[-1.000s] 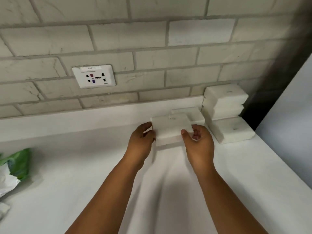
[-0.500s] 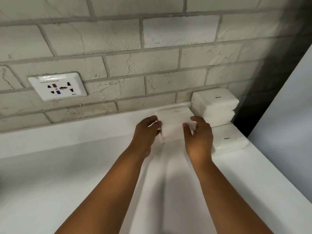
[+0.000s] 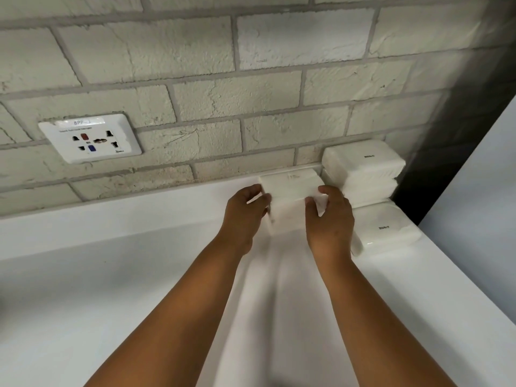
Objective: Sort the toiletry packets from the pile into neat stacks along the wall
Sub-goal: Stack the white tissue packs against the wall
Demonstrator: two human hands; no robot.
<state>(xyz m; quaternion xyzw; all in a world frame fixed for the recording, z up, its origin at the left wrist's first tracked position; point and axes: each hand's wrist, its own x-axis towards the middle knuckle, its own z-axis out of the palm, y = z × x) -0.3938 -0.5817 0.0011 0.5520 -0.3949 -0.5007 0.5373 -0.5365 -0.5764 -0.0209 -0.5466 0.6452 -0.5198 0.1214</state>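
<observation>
Both hands grip a white packet point(image 3: 290, 185) against the wall: left hand point(image 3: 243, 216) at its 9 o'clock end, right hand point(image 3: 329, 219) at 3 o'clock. A packet stack point(image 3: 363, 169) stands just beside, toward 3 o'clock.

**Readable text: socket label only**

Wall socket point(image 3: 90, 138): strip along top reads "8PP-", rest washed out. Fine print under it and small logo at lower right are illegible. Packets in the corner stack point(image 3: 363, 160) and front packet point(image 3: 386, 227) carry small dark marks, too blurred to read.
</observation>
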